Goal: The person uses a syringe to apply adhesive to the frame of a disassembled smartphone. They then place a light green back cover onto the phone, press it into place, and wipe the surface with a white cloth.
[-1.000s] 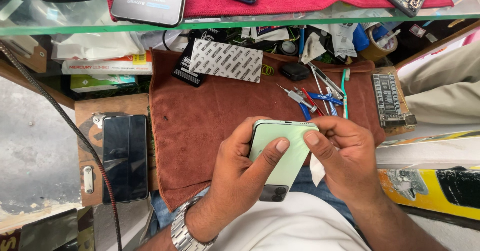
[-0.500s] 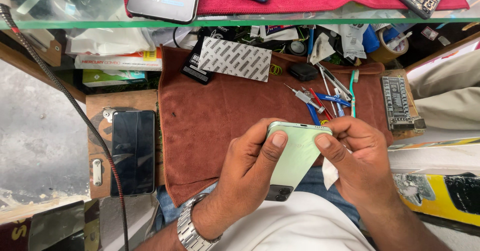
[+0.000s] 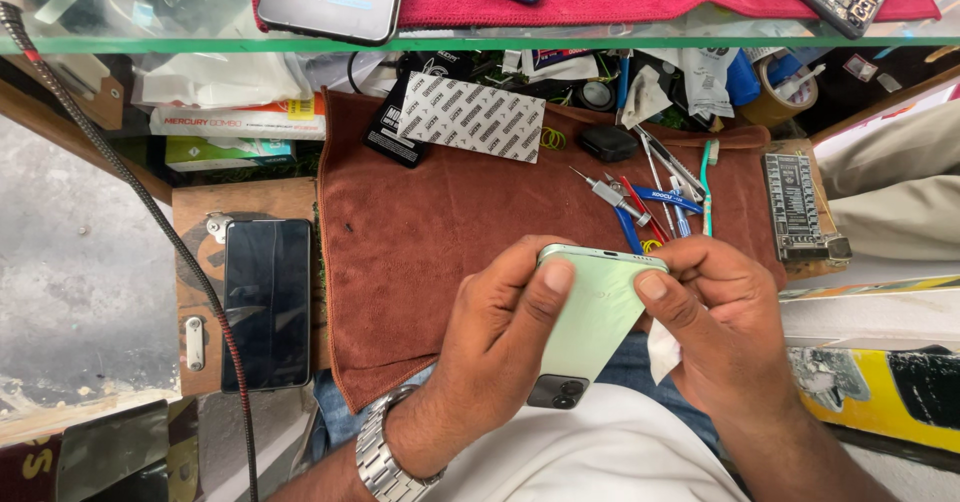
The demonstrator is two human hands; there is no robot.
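Note:
A pale green phone (image 3: 590,322) is held back-side up over my lap, its dark camera block toward my body. My left hand (image 3: 495,337) grips its left side, thumb pressed on the upper back, a metal watch on the wrist. My right hand (image 3: 715,332) clasps the right edge, thumb on the back near the top corner. A bit of white tissue (image 3: 662,350) shows under my right palm. Below the phone lies a brown cloth (image 3: 420,232) spread on the work surface.
Screwdrivers, tweezers and blue-handled pliers (image 3: 650,202) lie on the cloth's right part. A patterned card (image 3: 472,117) rests at its top. A dark phone (image 3: 267,302) lies on a wooden board at left. A glass shelf (image 3: 200,44) above carries more phones on a red cloth.
Both hands and the green phone have shifted slightly right and up in view. The grip looks the same.

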